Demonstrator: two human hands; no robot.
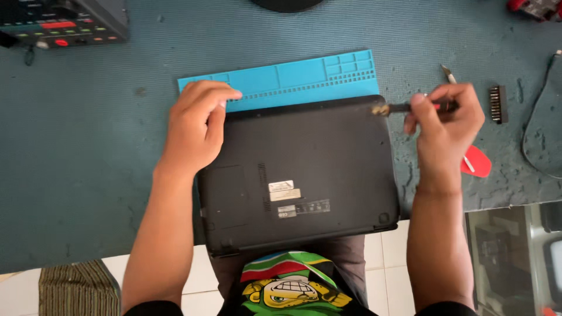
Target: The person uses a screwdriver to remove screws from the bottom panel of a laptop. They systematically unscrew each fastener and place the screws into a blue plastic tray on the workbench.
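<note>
A black laptop (pixel 304 169) lies bottom side up on the teal desk (pixel 88 164), its far edge over a blue repair mat (pixel 293 79). My left hand (pixel 196 126) rests flat on the laptop's far left corner, fingers spread over the corner and the mat. My right hand (pixel 445 126) grips a screwdriver (pixel 404 108) with a red and black handle. Its tip points left and touches the laptop's far right corner.
A strip of screwdriver bits (pixel 497 104) lies right of my right hand, tweezers (pixel 448 74) behind it, a red pry pick (pixel 477 162) beside my wrist. A bench instrument with coloured buttons (pixel 61 23) stands far left. The desk's front edge crosses below the laptop.
</note>
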